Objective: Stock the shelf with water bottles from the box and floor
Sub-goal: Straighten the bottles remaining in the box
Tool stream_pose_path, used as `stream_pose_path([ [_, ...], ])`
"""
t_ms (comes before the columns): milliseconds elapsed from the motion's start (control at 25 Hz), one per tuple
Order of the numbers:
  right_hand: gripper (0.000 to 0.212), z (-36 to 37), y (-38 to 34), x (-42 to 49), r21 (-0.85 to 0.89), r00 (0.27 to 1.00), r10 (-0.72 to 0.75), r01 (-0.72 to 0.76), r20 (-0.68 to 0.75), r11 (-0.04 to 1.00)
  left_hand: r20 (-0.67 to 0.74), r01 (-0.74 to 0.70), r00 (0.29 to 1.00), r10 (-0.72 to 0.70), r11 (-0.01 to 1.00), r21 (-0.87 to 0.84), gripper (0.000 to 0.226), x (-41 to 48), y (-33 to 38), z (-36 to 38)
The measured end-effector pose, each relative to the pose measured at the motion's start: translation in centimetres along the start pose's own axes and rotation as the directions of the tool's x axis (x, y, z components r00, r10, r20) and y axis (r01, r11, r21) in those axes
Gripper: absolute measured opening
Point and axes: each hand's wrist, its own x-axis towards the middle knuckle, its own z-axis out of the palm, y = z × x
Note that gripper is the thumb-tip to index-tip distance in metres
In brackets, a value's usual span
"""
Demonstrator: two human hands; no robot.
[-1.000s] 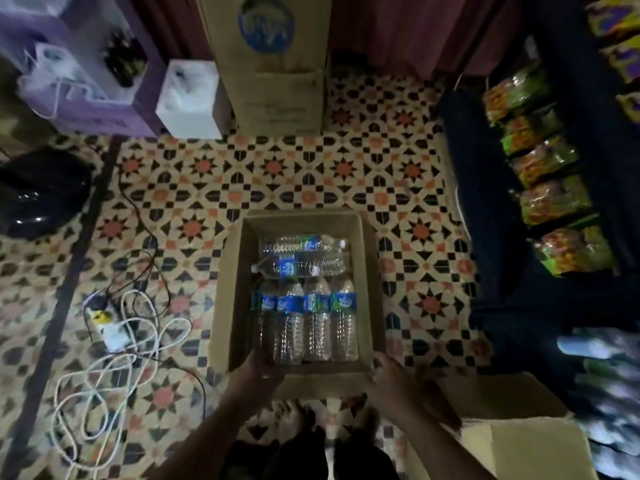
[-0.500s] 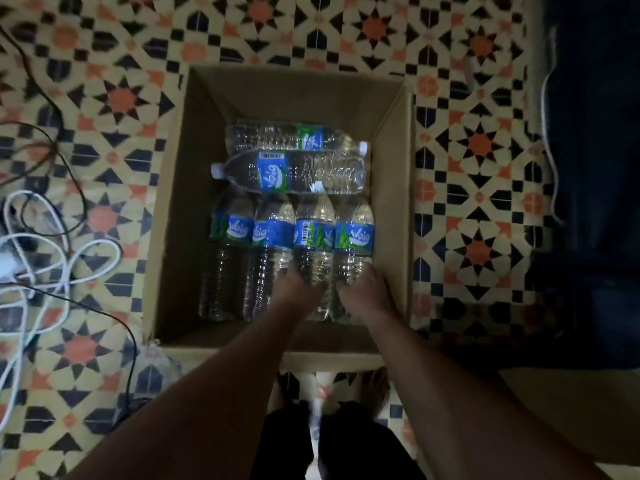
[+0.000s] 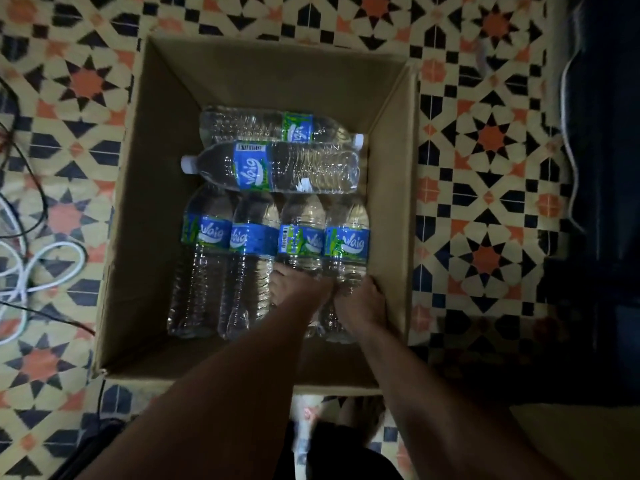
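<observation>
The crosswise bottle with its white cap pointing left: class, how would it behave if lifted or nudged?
The crosswise bottle looks full, so it is probably heavy for its size. Round and lying on its side, it would likely roll if nudged. Its ribbed plastic may dent when squeezed.

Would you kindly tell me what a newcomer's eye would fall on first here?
The open cardboard box in the middle of the star-patterned tile floor, holding six blue-labelled water bottles: four side by side, two lying crosswise beyond them. Next, both hands reach in: the left hand grips the third bottle of the row, the right hand the rightmost bottle.
</observation>
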Motion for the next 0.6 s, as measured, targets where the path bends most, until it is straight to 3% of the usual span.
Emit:
stream_pose_path([
  [80,0.067,0.2,1.0,-0.5,-0.004,0.995,-0.092,0.092,0.032,0.996,0.057,-0.036,0.998,0.041,0.995,-0.089,0.128,1.3,-0.7,-0.7],
  [200,0.072,1.2,2.3,-1.4,0.047,0.979,-0.2,0.199,0.028,0.979,0.062,-0.122,0.99,0.124,0.992,-0.029,0.112,1.9,-2.4,-2.0],
  [360,0.077,2.2,3.1,-1.2,0.05,0.98,-0.199,0.199,-0.007,0.979,0.035,-0.205,0.979,0.202,0.961,0.188,0.049,0.7,-1.4,-3.4],
  [600,0.082,2.0,2.2,-1.2,0.032,0.99,-0.142,0.143,-0.026,0.989,-0.094,-0.151,0.976,0.197,0.92,0.36,0.068,-2.2,-1.4,-6.5],
])
